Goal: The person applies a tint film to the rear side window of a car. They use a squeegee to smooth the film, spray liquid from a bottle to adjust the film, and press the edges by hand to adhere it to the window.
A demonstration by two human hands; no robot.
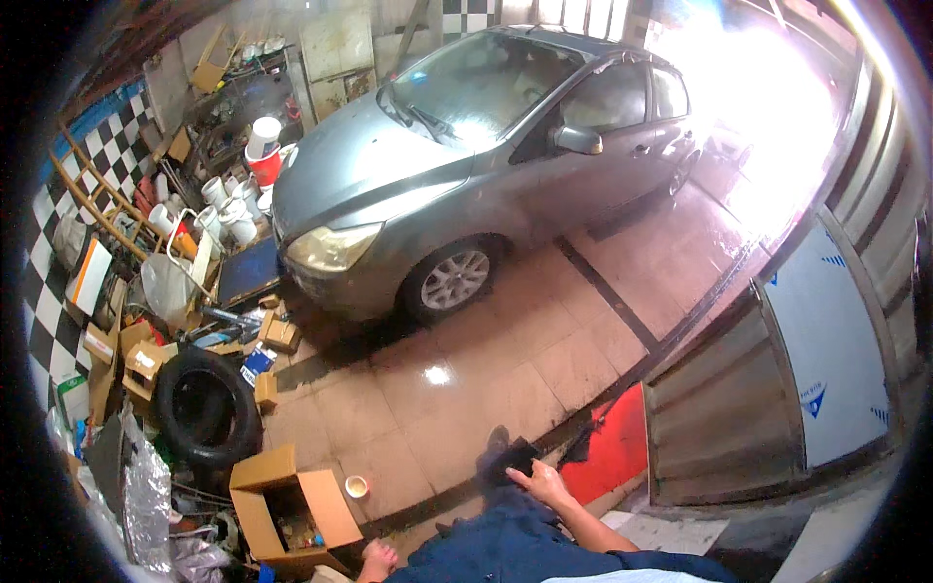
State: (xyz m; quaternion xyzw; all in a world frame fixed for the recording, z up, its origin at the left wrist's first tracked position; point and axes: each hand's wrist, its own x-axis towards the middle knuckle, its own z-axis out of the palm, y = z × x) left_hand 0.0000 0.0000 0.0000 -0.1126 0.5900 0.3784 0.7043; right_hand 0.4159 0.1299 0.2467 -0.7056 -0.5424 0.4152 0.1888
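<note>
My right hand (544,484) is in front of my body, its fingers closed on a dark, soft-edged thing that looks like a black cloth (517,461). Part of the cloth blends with my dark trousers and shoe below it. Low in the view, my left hand (378,558) hangs with curled fingers and nothing visible in them. An open cardboard box (255,513) lies just left of that hand, with small bits inside. Beside the box a paper cup (357,487) of pale liquid stands on the tiles. Ahead of me is a grey car (418,185).
A black tyre (206,406) and small cartons (280,332) lie at the left. Behind them are white buckets (233,219) and a wooden ladder (102,189) against a checkered wall. On the right, a metal-framed panel (724,398) stands by a red sheet (612,447). Wet tiles (466,389) reach the car.
</note>
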